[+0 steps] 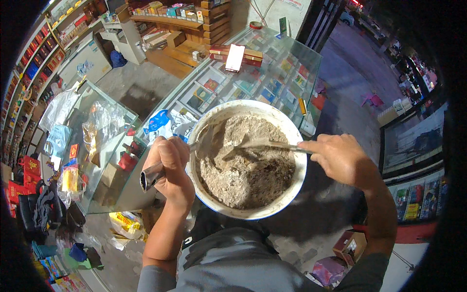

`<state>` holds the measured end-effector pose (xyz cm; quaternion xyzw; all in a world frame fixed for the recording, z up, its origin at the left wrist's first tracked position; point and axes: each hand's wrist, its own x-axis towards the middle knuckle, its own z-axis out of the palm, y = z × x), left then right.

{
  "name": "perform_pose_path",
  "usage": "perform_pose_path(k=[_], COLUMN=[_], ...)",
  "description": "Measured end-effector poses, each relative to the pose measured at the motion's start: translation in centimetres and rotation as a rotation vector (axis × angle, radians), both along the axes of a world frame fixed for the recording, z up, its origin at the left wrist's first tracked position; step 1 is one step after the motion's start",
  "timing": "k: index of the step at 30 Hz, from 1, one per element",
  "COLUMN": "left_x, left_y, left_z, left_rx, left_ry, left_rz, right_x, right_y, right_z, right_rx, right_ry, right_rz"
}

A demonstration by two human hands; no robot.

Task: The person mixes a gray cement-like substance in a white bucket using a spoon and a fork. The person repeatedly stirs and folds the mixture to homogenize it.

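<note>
A white enamel basin (301,171) with a thin blue rim edge holds a heap of crumbly, grey-brown meal-like powder (233,182), darker and wetter-looking at the right. My left hand (169,164) is closed around a hollow metal handle (151,176); this tool crosses the left rim, and its working end lies in the powder at the basin's left. Between the fingers of my right hand (337,157) is a long thin stirring tool (270,143), caked with powder. Its flat end sits in the powder near the middle. What supports the basin from below is hidden.
Beyond the basin stands a glass display counter (310,54) with small packs inside. A bright-screened phone (235,58) rests on a long box (253,58). Plastic bags (105,116) lie on the left counter. A glass-fronted cabinet (416,197) stands at right, near a cardboard box (349,245).
</note>
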<state>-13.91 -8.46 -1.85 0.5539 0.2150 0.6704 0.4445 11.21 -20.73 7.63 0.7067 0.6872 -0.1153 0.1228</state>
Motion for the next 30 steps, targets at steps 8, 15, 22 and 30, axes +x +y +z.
perform_pose_path(k=[8,15,22,30], left_x=[0.5,2.2,3.6,3.4], left_y=[0.3,2.3,4.2,4.4], left_z=[-2.4,-6.4,-7.3,-7.1], left_rx=[-0.089,-0.199,-0.254,-0.275], left_ry=[0.054,0.267,0.197,0.162], left_rz=[0.031,0.143,0.136,0.112], right_x=[1.8,3.1,1.4,-0.8], right_y=[3.3,5.2,6.0,-0.2], right_z=[-4.7,-7.9,-8.5,-4.1], right_rx=[0.181,-0.006,-0.119,0.029], right_ry=[0.054,0.384,0.541,0.189], right_rz=[-0.067,-0.128,-0.097,0.031])
